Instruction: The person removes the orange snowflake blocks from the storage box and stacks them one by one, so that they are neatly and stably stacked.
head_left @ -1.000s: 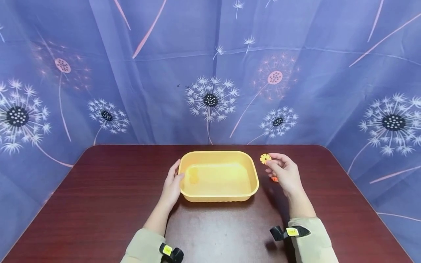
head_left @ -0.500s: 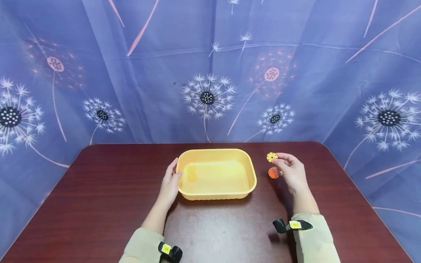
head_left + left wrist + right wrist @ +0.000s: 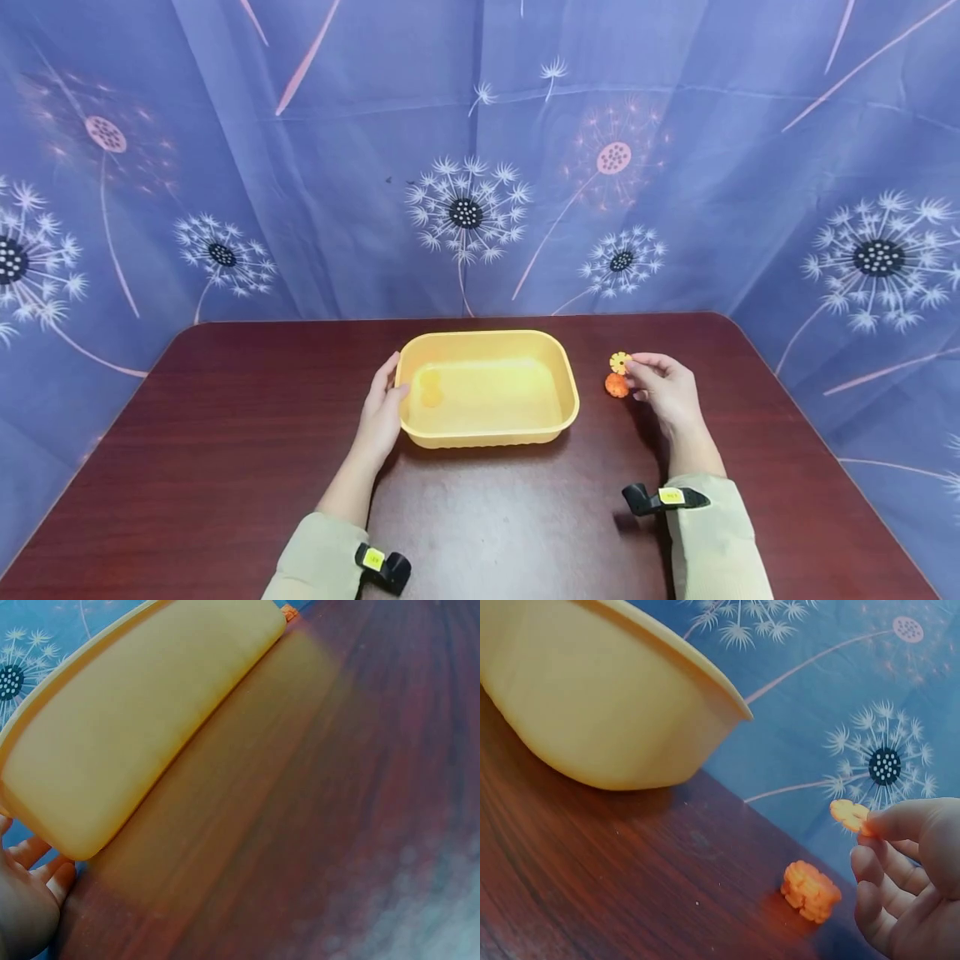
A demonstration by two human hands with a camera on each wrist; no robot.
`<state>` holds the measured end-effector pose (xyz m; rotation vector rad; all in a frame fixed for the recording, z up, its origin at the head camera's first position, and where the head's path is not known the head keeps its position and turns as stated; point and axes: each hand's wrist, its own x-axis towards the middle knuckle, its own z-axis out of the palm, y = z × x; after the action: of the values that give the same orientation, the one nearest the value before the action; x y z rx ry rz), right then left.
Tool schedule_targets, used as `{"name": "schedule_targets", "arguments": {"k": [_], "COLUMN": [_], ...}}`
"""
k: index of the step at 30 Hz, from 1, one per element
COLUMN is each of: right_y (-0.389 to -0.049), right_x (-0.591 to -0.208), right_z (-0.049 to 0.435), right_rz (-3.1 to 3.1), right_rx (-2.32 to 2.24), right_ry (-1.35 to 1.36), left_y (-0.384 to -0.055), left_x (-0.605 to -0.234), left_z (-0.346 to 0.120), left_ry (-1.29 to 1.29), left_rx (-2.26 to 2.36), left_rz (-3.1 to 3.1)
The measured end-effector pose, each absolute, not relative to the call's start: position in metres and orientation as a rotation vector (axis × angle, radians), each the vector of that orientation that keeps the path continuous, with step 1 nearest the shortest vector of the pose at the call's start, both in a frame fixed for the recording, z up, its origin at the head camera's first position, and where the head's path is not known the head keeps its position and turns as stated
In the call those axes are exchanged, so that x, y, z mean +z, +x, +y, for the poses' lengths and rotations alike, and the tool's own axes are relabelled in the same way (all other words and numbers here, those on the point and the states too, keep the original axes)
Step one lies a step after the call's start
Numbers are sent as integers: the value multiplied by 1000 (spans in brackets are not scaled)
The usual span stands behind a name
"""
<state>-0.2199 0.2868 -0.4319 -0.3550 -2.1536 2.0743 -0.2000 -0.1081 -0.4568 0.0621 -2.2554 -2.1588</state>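
A yellow plastic basin (image 3: 480,437) sits on the dark red table, its far and near walls upright. My left hand (image 3: 378,421) grips its left end, thumb over the rim and fingers along the outside. Between thumb and index finger, my right hand (image 3: 663,392) pinches a small yellow notched disc (image 3: 619,362), raised to the right of the basin. Close below that disc, a short stack of orange notched discs (image 3: 811,892) stands on the table. Yellow discs (image 3: 431,390) lie inside the basin at its left end, blending with its colour.
The dark red tabletop (image 3: 480,525) ends at the back against a blue curtain (image 3: 337,208) printed with dandelions. Each sleeve carries a black wrist strap, the right strap (image 3: 667,497) standing out over the table.
My right hand has drawn rightward away from the basin with the yellow disc, uncovering the orange stack. The left hand keeps its grip. The head view has tilted slightly.
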Motion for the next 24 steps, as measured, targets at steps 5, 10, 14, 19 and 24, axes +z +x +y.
{"name": "schedule_targets", "arguments": {"k": [5, 10, 14, 19, 24], "right_y": [-222, -221, -221, -222, -223], "right_x": [-435, -440, -442, -444, -445], "right_z": [289, 290, 292, 293, 292], "right_rz": [-2254, -2327, -2345, -2385, -2434], "right_rx": [1973, 1917, 1898, 1852, 1802], "right_ry": [-409, -396, -395, -383, -366], "left_y": [-201, -201, -199, -199, -199], "left_x": [-457, -457, -457, -457, -459], "left_z": [-108, -108, -108, -108, -107], "left_ry": [61, 75, 70, 69, 46], "left_rx": [-2177, -2169, -2177, -2176, -2183], "left_rz": [-2249, -2252, -2248, -2234, -2217]}}
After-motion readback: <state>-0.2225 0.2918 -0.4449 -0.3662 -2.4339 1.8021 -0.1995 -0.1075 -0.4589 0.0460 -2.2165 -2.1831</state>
